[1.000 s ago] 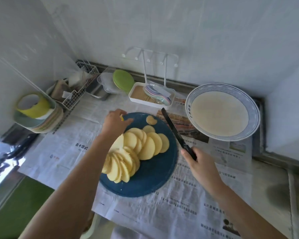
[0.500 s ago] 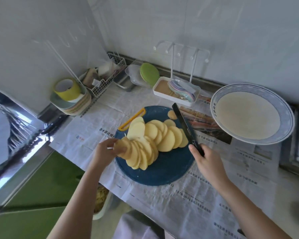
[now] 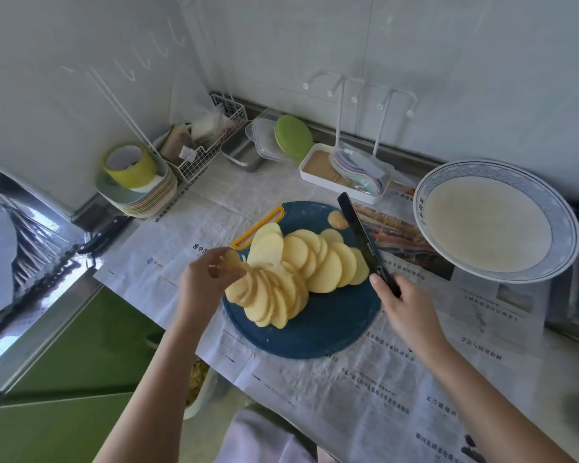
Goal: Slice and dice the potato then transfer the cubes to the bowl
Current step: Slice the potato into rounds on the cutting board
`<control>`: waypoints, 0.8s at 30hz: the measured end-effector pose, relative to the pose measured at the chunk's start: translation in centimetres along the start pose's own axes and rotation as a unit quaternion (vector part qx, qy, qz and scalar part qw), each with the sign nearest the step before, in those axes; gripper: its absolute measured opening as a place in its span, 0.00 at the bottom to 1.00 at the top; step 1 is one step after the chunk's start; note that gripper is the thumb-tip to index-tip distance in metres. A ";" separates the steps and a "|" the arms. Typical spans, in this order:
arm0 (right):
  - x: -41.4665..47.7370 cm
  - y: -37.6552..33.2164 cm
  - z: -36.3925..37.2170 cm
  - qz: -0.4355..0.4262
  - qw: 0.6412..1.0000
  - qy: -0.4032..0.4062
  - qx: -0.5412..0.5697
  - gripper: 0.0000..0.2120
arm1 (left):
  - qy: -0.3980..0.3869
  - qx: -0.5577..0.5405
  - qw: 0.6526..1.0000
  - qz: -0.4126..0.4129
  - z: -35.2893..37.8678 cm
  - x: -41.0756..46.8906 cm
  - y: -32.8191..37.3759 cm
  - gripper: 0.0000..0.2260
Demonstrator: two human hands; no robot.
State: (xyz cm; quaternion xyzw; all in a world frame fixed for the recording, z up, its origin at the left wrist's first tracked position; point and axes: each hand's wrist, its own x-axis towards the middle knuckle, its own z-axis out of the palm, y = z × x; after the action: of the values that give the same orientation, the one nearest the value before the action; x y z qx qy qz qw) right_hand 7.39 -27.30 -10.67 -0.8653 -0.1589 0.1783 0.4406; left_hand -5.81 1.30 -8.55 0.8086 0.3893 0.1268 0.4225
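Observation:
A round blue cutting board (image 3: 318,332) lies on newspaper and carries a fanned row of pale yellow potato slices (image 3: 301,269). One small end piece (image 3: 337,220) sits apart near the board's far edge. My left hand (image 3: 204,282) pinches a slice at the left end of the row. My right hand (image 3: 401,304) grips the handle of a black knife (image 3: 358,233); its blade points away from me over the board's right side, close to the slices. The wide blue-rimmed bowl (image 3: 425,192) stands at the right.
Newspaper (image 3: 365,379) covers the counter. Along the back wall stand a white tray with a hook rack (image 3: 348,172), a green lid on clear containers (image 3: 291,137), a wire basket (image 3: 208,145) and stacked plates with a yellow tape roll (image 3: 131,165). A bin (image 3: 198,385) sits below the counter's front edge.
My left hand moved from the board's far side to the near left end of the slice row and pinched a slice. The view swung left. The knife hand stayed put.

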 end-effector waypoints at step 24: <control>1.2 1.4 -1.0 0.022 0.999 0.021 -0.013 0.20 | -0.089 0.112 0.989 0.043 6.3 7.9 6.9 0.23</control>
State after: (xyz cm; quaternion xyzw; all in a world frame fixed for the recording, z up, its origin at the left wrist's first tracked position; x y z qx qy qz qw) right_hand 9.07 -28.29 -11.44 -0.8778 -0.1330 0.1671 0.4288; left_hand 6.45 1.10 -8.00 0.8749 0.3270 0.0277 0.3561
